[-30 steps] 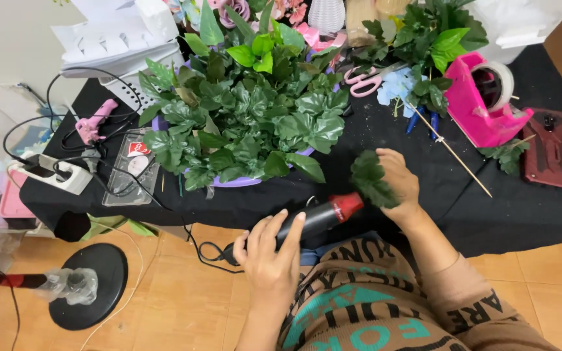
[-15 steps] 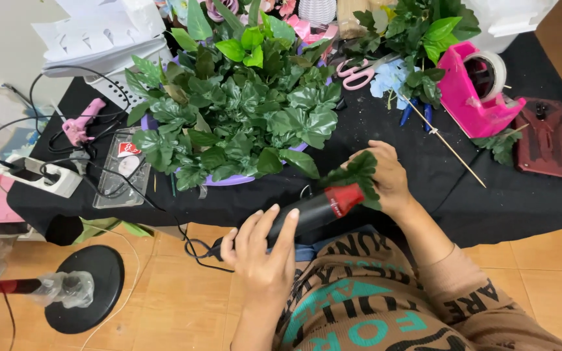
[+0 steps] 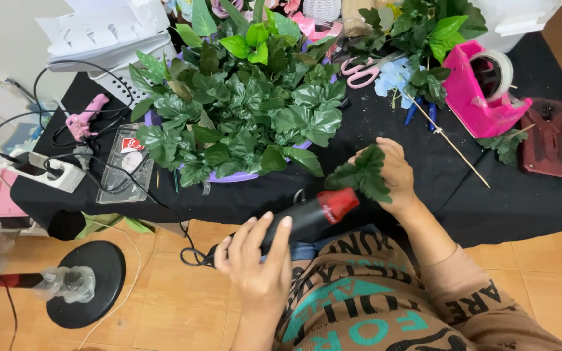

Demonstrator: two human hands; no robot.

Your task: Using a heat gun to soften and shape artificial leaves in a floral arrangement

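Head view: a table draped in black cloth [image 3: 502, 195] stands on a tan tiled floor [image 3: 164, 305]. At 6 o'clock, the person's left hand [image 3: 258, 263] wraps loosely around the handle of a black heat tool with a red tip [image 3: 310, 218], fingers curled over it. At 3 o'clock from it, the right hand [image 3: 395, 172] closes on a sprig of green leaves [image 3: 362, 174], just beside the red tip. At 12 o'clock, a purple bowl [image 3: 245, 176] holds a dense mound of green foliage [image 3: 242, 110]. At 2 o'clock sits a pink tape dispenser [image 3: 476, 91].
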